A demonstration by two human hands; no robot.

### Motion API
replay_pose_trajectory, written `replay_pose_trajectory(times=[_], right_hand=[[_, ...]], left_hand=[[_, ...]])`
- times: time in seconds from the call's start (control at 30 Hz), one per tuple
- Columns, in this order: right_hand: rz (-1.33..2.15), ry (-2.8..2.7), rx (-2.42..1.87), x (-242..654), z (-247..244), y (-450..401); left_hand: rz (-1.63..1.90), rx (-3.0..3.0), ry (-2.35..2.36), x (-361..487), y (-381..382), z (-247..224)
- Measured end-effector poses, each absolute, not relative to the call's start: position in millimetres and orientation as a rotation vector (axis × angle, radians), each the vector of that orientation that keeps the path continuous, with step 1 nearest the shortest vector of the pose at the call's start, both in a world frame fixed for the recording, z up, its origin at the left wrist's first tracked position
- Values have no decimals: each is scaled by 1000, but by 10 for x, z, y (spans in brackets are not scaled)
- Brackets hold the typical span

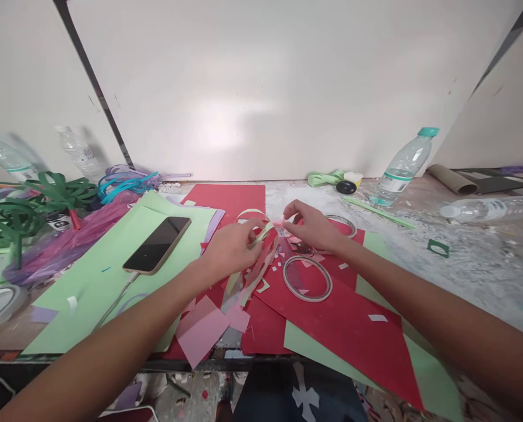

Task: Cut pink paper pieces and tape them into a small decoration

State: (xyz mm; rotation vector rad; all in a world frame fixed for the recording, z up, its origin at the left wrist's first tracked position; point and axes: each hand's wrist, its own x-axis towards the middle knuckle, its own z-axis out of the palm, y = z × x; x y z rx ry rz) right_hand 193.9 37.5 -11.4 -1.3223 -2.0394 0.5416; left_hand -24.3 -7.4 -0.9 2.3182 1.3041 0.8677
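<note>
My left hand (230, 249) is closed around a bunch of looped pale-green paper strips (265, 261), whose ends hang down toward the table. Just to its right, the fingers of my right hand (311, 225) are pinched together close to the strips; what lies between them is too small to make out. Beneath both hands lie red paper sheets (353, 325) with small paper scraps on top. A tape roll (330, 285) rests flat on the red paper below my right hand, and another tape roll (351, 225) lies partly behind that wrist. Pink paper pieces (202, 331) sit near the front edge.
A phone (158, 245) with a cable lies on green sheets (94, 287) at left. Dark-green paper-strip flowers (68, 193) and purple plastic (79, 234) are farther left. A water bottle (399, 170) leans against the white wall; another bottle (494, 209) lies at right.
</note>
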Motion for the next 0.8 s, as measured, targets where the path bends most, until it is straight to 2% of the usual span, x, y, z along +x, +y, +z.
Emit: replay_pose_trajectory(times=[0.07, 0.2, 0.37, 0.53, 0.63, 0.8], right_hand=[[381, -2206, -1349, 1973, -133, 508], [341, -2430, -1381, 1930, -145, 646], [144, -2388, -1369, 2049, -106, 697], [185, -2318, -1530, 2381, -69, 697], [123, -2283, -1515, 2440, -17, 602], [509, -2461, -1481, 2434, 74, 415]], left_hand=[[936, 2169, 1273, -263, -43, 3], [1001, 1762, 1162, -263, -12, 47], [1046, 1395, 964, -252, 24, 64], [1138, 1075, 827, -264, 55, 116], [1317, 994, 752, -306, 84, 186], [1659, 1048, 718, -385, 121, 268]])
